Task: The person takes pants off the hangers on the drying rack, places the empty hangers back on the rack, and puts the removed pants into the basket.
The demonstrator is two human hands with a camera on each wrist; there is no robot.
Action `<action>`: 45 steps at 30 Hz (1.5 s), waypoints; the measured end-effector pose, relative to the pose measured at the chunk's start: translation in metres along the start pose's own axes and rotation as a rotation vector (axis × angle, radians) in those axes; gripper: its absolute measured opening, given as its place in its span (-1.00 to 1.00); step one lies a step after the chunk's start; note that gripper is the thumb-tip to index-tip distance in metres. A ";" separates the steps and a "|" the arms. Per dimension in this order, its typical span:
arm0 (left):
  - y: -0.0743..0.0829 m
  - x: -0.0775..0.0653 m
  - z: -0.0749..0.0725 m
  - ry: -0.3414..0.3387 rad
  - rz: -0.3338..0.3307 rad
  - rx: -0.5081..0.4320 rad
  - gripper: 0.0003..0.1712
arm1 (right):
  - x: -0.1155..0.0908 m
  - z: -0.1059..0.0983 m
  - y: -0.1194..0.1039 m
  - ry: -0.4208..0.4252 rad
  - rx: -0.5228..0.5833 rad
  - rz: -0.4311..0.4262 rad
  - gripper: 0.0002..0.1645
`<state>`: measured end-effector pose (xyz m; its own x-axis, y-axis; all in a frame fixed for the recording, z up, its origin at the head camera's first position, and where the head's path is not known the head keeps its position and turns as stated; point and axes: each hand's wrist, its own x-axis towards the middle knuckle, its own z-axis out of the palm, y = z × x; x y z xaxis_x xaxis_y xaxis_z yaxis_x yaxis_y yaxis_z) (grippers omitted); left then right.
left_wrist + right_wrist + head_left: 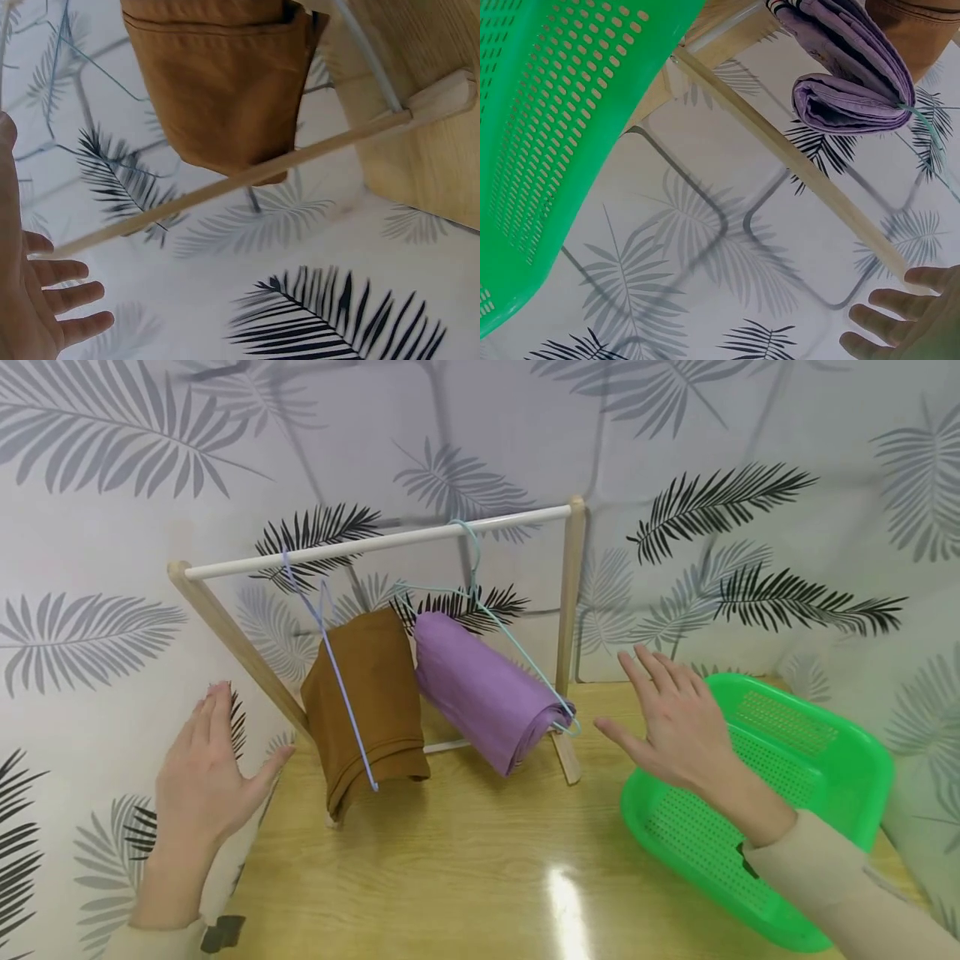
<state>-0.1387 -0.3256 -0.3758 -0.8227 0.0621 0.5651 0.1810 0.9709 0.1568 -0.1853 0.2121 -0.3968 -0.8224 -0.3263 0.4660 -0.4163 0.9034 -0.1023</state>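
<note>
Pale wood frames the rack (382,541), where brown cloth (386,685) and purple cloth (483,689) hang, probably light, soft, best gripped at their folds. My left hand (206,760) and right hand (675,718) flank it, empty, well apart; the thin hangers (349,710) look springy.

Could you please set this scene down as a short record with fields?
Rack: white bar on wooden posts, standing on a table
Left item: brown cloth, on a lilac hanger
Right item: purple cloth, folded, on a teal hanger
Basket: green, perforated, right of the rack
Left hand: holds nothing, left of the brown cloth
Right hand: holds nothing, between purple cloth and basket in the head view
Backdrop: leaf print
</note>
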 end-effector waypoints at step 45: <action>-0.053 0.050 0.080 -0.107 -0.069 0.153 -0.16 | 0.106 0.072 0.018 0.008 -0.027 0.054 -0.20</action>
<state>-0.2322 -0.3557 -0.4207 -0.8844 0.0102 0.4667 0.0444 0.9971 0.0624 -0.3080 0.1733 -0.4127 -0.8405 -0.2743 0.4673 -0.3603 0.9270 -0.1038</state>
